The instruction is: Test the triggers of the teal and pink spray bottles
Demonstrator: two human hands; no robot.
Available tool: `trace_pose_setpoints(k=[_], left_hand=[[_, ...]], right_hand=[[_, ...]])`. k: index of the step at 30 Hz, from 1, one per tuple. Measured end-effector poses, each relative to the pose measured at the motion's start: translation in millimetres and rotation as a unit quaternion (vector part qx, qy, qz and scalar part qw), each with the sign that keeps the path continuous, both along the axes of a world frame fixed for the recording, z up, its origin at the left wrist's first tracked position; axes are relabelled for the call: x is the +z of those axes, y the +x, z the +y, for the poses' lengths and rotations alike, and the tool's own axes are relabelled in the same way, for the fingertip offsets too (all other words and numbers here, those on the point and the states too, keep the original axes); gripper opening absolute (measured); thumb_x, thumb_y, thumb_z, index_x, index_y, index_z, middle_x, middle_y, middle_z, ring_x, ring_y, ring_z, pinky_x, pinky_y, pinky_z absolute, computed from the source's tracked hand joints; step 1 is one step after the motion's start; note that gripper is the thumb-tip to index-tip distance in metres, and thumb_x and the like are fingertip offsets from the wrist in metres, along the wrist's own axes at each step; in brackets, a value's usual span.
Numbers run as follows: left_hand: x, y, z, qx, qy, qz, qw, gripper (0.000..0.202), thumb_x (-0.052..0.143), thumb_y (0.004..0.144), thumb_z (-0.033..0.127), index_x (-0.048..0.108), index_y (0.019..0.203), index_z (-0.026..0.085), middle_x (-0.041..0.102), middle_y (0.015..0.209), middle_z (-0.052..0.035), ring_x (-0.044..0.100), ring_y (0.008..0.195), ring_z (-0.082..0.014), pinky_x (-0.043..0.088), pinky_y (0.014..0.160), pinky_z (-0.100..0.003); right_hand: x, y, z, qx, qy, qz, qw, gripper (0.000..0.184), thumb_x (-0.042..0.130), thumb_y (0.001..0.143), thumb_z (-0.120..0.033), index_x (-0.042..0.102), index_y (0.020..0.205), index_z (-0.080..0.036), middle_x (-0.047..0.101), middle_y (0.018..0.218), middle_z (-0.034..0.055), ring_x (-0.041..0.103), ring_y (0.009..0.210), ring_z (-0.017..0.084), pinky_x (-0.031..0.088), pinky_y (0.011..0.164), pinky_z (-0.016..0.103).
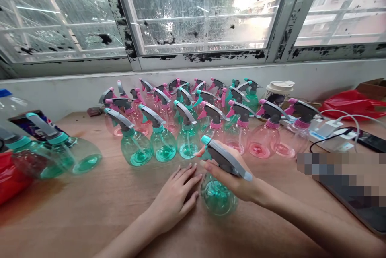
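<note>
We've got a barred window w/ a flaking frame on the far side, then a wood-look tabletop below. Far on it stand rows of trigger spray bottles, mostly pink ones at the back & right, w/ green ones at the left front; two more green bottles sit apart, far left. A dark flat device lies near right, partly pixelated, & a red plastic bag far right.

Our green spray bottle is in the near area, a bit right of mid, in front of the rows. Our right hand has its fingers clamped round its neck, under the grey lever. Our left hand rests palm-down just L of it, fingers slightly apart, holding nothing. Smaller stuff: lidded cup & white power strip, both R.
</note>
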State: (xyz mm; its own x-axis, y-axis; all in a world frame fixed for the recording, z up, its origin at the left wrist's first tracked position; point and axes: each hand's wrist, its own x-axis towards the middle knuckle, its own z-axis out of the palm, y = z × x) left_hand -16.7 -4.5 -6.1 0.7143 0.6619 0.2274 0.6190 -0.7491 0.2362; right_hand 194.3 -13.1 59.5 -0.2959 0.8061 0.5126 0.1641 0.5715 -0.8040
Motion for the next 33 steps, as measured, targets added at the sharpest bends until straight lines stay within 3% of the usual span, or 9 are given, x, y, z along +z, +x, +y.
trace_pose_setpoints(k=[3, 8, 14, 19, 22, 27, 33], left_hand=[[1.3, 0, -1, 0.002, -0.004, 0.009, 1.000, 0.041, 0.054, 0.093, 0.019, 0.055, 0.134, 0.020, 0.051, 0.144, -0.0127, 0.047, 0.132, -0.0308, 0.036, 0.111, -0.053], [1.8, 2, 0, 0.000, -0.004, -0.001, 1.000, 0.041, 0.053, 0.093, 0.019, 0.055, 0.133, 0.022, 0.052, 0.143, -0.0113, 0.048, 0.132, -0.0299, 0.034, 0.112, -0.053], [-0.9, 0, 1, -0.007, -0.002, -0.007, 1.000, 0.043, 0.053, 0.094, 0.020, 0.053, 0.137, 0.022, 0.049, 0.146, -0.0109, 0.045, 0.134, -0.0295, 0.033, 0.113, -0.052], [-0.2, 0, 0, -0.002, -0.005, 0.005, 1.000, 0.042, 0.052, 0.094, 0.020, 0.052, 0.137, 0.022, 0.050, 0.145, -0.0108, 0.046, 0.134, -0.0298, 0.033, 0.112, -0.053], [0.5, 1, 1, 0.000, -0.006, 0.018, 1.000, 0.041, 0.051, 0.095, 0.021, 0.053, 0.137, 0.020, 0.048, 0.147, -0.0124, 0.043, 0.135, -0.0304, 0.033, 0.112, -0.053], [2.6, 2, 0, -0.001, -0.009, 0.021, 1.000, 0.041, 0.051, 0.096, 0.020, 0.052, 0.137, 0.017, 0.046, 0.148, -0.0140, 0.043, 0.136, -0.0312, 0.031, 0.113, -0.054], [3.6, 2, -1, -0.005, -0.003, 0.023, 1.000, 0.039, 0.052, 0.095, 0.020, 0.055, 0.134, 0.017, 0.047, 0.147, -0.0142, 0.042, 0.136, -0.0311, 0.032, 0.113, -0.053]], right_hand=[[-8.4, 1, 1, 0.008, -0.008, 0.014, 1.000, 0.024, 0.057, 0.089, -0.024, 0.058, 0.112, -0.024, 0.060, 0.076, 0.0008, 0.065, 0.090, 0.023, 0.053, 0.076, 0.034], [-10.1, 2, -1, -0.009, 0.001, 0.006, 1.000, 0.029, 0.056, 0.088, -0.022, 0.059, 0.116, -0.026, 0.065, 0.083, 0.0036, 0.063, 0.107, 0.028, 0.054, 0.086, 0.041], [-5.0, 3, -1, -0.014, 0.012, -0.008, 1.000, 0.031, 0.055, 0.084, -0.019, 0.059, 0.115, -0.025, 0.064, 0.080, 0.0028, 0.064, 0.101, 0.027, 0.054, 0.085, 0.041], [-0.7, 3, -2, 0.017, -0.008, 0.005, 1.000, 0.029, 0.053, 0.082, -0.016, 0.058, 0.110, -0.023, 0.053, 0.065, -0.0035, 0.059, 0.065, 0.018, 0.052, 0.079, 0.037], [1.3, 4, -2, 0.029, -0.022, 0.016, 0.999, 0.027, 0.053, 0.080, -0.015, 0.059, 0.105, -0.024, 0.052, 0.069, -0.0039, 0.052, 0.057, 0.014, 0.051, 0.078, 0.036], [0.3, 3, -3, 0.059, -0.079, 0.043, 0.994, 0.020, 0.057, 0.083, -0.019, 0.057, 0.102, -0.024, 0.056, 0.078, -0.0025, 0.052, 0.059, 0.013, 0.052, 0.073, 0.032], [-5.6, 3, -3, 0.070, -0.095, 0.073, 0.990, 0.014, 0.062, 0.085, -0.024, 0.056, 0.098, -0.023, 0.059, 0.090, 0.0014, 0.061, 0.081, 0.016, 0.052, 0.074, 0.029]])
